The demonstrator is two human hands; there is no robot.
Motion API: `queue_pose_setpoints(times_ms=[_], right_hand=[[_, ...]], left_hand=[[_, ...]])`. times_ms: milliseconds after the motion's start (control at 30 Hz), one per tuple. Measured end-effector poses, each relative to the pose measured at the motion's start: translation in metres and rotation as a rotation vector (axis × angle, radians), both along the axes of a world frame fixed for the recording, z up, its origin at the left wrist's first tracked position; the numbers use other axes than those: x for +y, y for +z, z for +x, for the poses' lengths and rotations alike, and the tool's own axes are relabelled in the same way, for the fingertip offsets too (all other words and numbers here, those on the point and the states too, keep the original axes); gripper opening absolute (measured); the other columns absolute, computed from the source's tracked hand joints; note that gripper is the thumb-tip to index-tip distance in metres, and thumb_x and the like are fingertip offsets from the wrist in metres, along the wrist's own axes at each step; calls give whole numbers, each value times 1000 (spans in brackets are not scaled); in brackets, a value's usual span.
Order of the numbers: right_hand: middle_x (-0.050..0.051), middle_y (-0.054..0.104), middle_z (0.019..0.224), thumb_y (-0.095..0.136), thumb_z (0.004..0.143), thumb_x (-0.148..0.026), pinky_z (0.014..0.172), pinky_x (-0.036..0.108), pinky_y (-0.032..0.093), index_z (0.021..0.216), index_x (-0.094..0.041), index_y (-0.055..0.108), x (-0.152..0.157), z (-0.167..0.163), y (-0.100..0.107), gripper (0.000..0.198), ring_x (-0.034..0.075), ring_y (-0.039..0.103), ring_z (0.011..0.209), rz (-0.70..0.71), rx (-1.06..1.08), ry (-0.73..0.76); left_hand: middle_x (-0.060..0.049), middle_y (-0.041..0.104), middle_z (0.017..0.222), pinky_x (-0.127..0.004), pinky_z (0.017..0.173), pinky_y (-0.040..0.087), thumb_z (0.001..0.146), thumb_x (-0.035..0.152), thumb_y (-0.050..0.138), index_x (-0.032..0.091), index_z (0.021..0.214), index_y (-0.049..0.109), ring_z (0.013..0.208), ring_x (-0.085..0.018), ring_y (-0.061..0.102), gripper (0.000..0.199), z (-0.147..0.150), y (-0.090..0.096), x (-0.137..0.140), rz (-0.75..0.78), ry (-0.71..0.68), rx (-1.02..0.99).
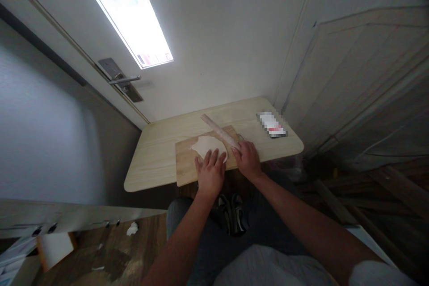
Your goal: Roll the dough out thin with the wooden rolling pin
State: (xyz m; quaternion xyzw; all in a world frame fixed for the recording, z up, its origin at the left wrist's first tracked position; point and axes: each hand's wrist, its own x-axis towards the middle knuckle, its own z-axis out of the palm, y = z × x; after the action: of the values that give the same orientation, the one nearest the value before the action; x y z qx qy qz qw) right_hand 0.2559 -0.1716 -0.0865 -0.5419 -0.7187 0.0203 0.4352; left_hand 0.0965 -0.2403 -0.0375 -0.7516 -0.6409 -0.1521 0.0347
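Hands [210, 173] [247, 158] — flat on soft dough [208, 146], gripping wooden pin [219, 131].

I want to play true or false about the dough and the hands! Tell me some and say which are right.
1. The left hand lies flat on the dough. True.
2. The dough sits in a bowl. False: it lies on a wooden board.
3. The right hand is at the near end of the rolling pin. True.
4. The rolling pin is on the floor. False: it lies slanted on the board and the table.
5. The door handle is to the right of the table. False: it is up to the left.
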Motion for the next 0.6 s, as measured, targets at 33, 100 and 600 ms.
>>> queue_pose_setpoints(times_ms=[33,100,600], right_hand=[[16,65,101,40,101,-48,91,44,47,110,-14,60,0,0,-1,40,29,56,101,4,-2,0],[15,65,101,41,101,-47,90,44,47,111,-15,60,0,-1,-2,38,29,56,100,14,0,-4],[15,65,100,42,101,-44,89,44,48,111,-16,60,0,-5,-1,35,28,56,99,62,22,-12]], left_hand=[[-4,52,150,-68,114,24,102,35,42,39,138,55,143,-29,40,39,-3,-1,-1,-3,-13,-4],[-3,50,152,-64,115,28,102,36,39,38,138,55,144,-27,39,39,-4,-2,-4,-4,-14,-12],[-2,38,160,-61,120,21,99,43,47,39,149,42,149,-30,31,51,-4,-9,-38,65,-83,55]])
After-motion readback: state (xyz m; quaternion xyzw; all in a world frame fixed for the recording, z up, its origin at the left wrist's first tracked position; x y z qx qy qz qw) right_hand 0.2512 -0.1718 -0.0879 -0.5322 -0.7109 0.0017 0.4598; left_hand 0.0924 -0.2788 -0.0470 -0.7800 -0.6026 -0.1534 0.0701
